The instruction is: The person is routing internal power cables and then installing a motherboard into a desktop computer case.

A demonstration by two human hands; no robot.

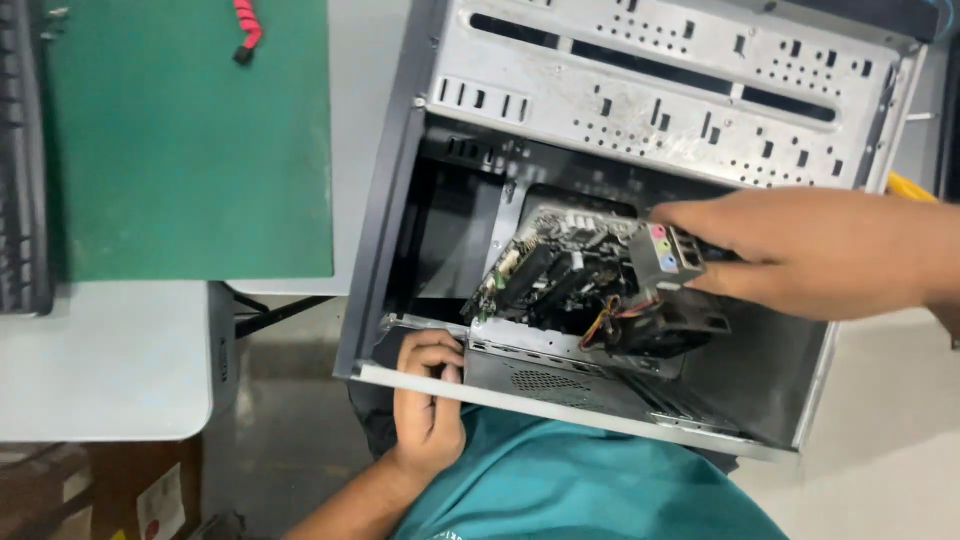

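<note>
Open grey metal computer case is lying tilted toward the person, its perforated steel drive cage showing slots and small punched holes, scuffed and dusty. Right hand is reaching in from the right, fingers pinching the metal port block on the edge of a motherboard; thumb under, fingers on top. The port block is showing small round pink, green and blue jacks. The board is sitting tilted inside the case cavity, near the middle, dark with black slots and a bundle of red, yellow and black wires running off its lower right. Left hand is gripping the thin bent sheet-metal lower rim of the case, fingers curled over the edge and pressed together. Teal shirt is filling the bottom just below the case. A flat green mat is lying on the pale grey surface to the left, well apart from the case, with a red coiled cord at its top edge. A black keyboard is showing at the far left edge.
</note>
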